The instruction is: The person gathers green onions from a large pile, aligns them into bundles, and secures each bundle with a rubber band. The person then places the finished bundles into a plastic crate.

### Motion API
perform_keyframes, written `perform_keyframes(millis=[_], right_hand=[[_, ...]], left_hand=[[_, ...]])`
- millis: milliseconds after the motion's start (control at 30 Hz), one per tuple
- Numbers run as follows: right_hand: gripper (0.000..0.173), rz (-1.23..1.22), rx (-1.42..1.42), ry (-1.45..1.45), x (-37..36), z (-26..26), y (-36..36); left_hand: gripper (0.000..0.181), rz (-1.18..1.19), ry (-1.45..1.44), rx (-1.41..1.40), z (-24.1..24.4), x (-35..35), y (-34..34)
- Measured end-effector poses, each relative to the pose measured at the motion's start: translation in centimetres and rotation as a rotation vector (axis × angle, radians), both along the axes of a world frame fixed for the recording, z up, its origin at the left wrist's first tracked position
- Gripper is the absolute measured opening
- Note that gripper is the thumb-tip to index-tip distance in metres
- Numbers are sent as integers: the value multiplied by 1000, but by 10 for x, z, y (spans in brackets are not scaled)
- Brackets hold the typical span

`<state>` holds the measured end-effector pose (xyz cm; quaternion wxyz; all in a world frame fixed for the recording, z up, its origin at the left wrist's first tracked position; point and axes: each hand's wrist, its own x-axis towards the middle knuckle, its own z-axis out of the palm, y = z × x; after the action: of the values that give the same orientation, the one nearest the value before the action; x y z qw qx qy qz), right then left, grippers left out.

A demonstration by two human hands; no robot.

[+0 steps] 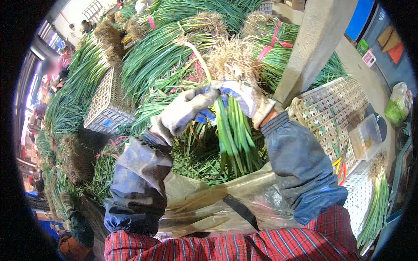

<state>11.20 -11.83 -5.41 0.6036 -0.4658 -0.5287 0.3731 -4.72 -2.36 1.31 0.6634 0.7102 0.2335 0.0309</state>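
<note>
My right hand (243, 96), in a white glove with blue patches, is closed around a small bunch of green onions (235, 130). Its green leaves hang down toward me, and pale roots (234, 60) fan out above the glove. My left hand (179, 111), gloved the same way, pinches a single green onion stalk (198, 57) beside the bunch. That stalk's root end points up and to the left. Cut or loose green leaves (199, 169) lie below both hands, above a clear plastic sheet (192, 199) across my lap.
Large heaps of green onions (153, 65) lie ahead, some tied with pink ribbon (266, 52). A concrete pillar (310, 49) rises at right. Plastic crates stand left (107, 101) and right (336, 101). A clear tub (365, 137) and orange-handled scissors (342, 173) rest at right. People are at far left.
</note>
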Motion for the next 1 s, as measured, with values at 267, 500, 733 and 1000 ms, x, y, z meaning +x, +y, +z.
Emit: perform_keyframes(millis=[267, 500, 733, 1000], right_hand=[[47, 89, -83, 639, 43, -6, 5], [36, 192, -102, 925, 33, 11, -5], [19, 390, -18, 897, 32, 10, -1], [37, 260, -10, 683, 61, 5, -17]], left_hand=[[9, -10, 74, 369, -27, -11, -29], [11, -269, 148, 657, -30, -25, -28], [18, -376, 138, 689, -40, -15, -23], [19, 66, 95, 672, -105, -2, 80]])
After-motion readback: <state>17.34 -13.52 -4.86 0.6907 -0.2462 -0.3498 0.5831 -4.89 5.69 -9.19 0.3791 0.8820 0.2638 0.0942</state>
